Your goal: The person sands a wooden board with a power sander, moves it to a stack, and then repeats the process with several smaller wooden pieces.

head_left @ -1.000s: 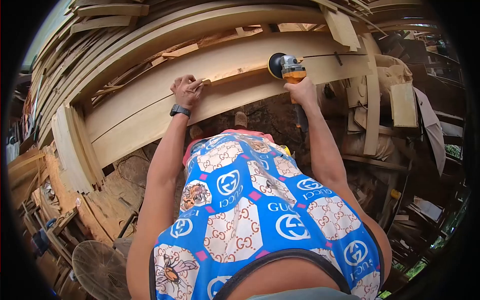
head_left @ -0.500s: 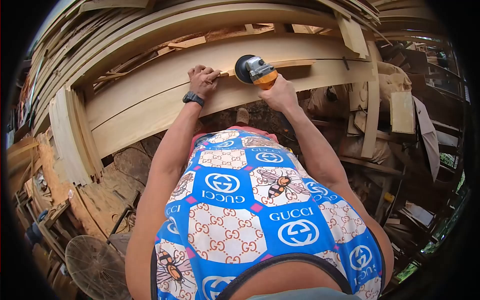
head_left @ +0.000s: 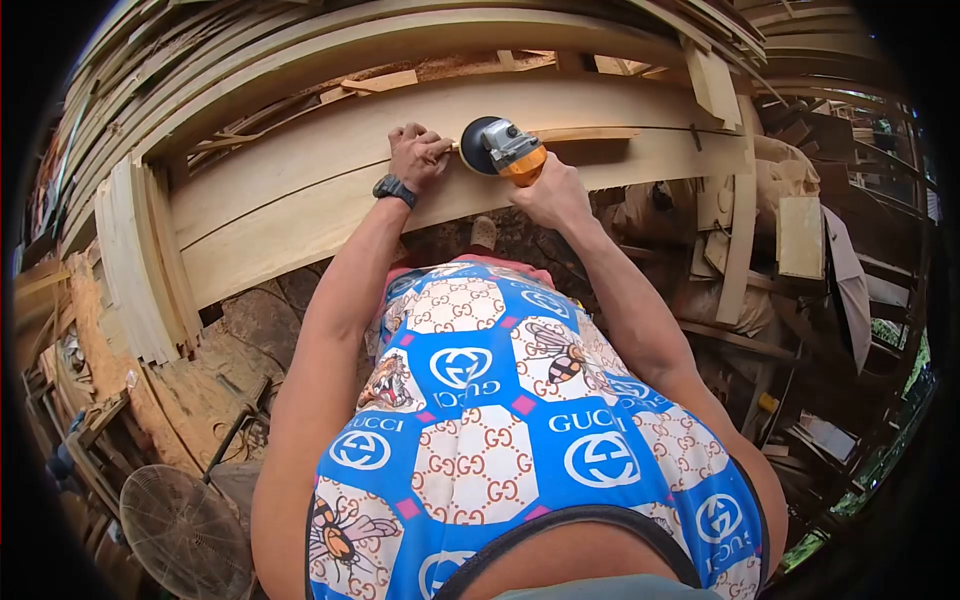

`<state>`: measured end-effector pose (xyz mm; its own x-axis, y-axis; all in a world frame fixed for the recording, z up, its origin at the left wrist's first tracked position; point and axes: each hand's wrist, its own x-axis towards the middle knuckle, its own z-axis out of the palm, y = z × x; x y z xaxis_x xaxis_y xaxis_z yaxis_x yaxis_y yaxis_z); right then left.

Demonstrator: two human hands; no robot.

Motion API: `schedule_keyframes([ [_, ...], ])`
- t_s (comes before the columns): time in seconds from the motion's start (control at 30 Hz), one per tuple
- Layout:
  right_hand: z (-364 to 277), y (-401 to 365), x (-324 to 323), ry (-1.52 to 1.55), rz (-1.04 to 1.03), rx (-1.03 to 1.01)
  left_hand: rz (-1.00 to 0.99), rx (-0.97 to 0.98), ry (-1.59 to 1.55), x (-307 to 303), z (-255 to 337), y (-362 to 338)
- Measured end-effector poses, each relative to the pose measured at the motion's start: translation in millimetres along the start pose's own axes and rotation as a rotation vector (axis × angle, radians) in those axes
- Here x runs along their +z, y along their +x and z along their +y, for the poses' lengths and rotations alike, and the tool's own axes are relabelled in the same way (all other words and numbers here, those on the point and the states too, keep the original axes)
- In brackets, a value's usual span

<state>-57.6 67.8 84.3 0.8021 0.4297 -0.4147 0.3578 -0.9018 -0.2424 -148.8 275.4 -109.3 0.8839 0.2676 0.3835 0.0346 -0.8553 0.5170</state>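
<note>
My right hand (head_left: 556,194) is wrapped round the orange and grey angle grinder (head_left: 512,155). The grinder's dark round disc (head_left: 480,146) lies over a narrow wooden strip (head_left: 585,134), part of which shows to its right. My left hand (head_left: 418,157), with a dark watch on the wrist, is closed on the strip's left end, just left of the disc. Under both hands are wide pale planks (head_left: 290,215) with a dark gap between them. How firmly the disc touches the strip cannot be made out.
Long boards (head_left: 400,40) are stacked along the far side. Upright pale boards (head_left: 135,260) stand at the left. A round fan (head_left: 185,530) is at the lower left. Wood scraps and a pale board (head_left: 801,236) lie at the right.
The grinder and my right hand have shifted slightly left and down. My left hand has moved a little to the right, nearer the disc, and the view has tilted slightly.
</note>
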Motion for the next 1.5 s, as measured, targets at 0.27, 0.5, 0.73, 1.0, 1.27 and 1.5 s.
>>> schedule_keyframes([
  [0.27, 48.5, 4.4, -25.3, 0.006, 0.028, 0.127, 0.035, 0.032, -0.016, 3.9, 5.3, 2.9],
  [0.5, 108.1, 16.8, -45.1, 0.080, 0.067, 0.247, 0.054, 0.017, -0.024, 3.5, 7.7, 3.2],
  [0.73, 152.1, 34.1, -75.1, 0.112, 0.029, 0.366, 0.069, -0.001, -0.005, 3.8, 8.0, 2.3],
  [1.0, 207.3, 45.1, -93.6, 0.061, 0.227, 0.380, 0.073, 0.010, 0.018, 4.5, 5.9, -0.1],
  [1.27, 267.2, 64.9, -117.2, 0.066, 0.268, 0.514, 0.042, -0.014, 0.002, 1.4, 9.2, -0.7],
  [1.5, 288.6, 47.5, -113.1, 0.219, 0.405, 0.587, -0.025, -0.152, -0.041, -16.5, 42.6, 15.0],
])
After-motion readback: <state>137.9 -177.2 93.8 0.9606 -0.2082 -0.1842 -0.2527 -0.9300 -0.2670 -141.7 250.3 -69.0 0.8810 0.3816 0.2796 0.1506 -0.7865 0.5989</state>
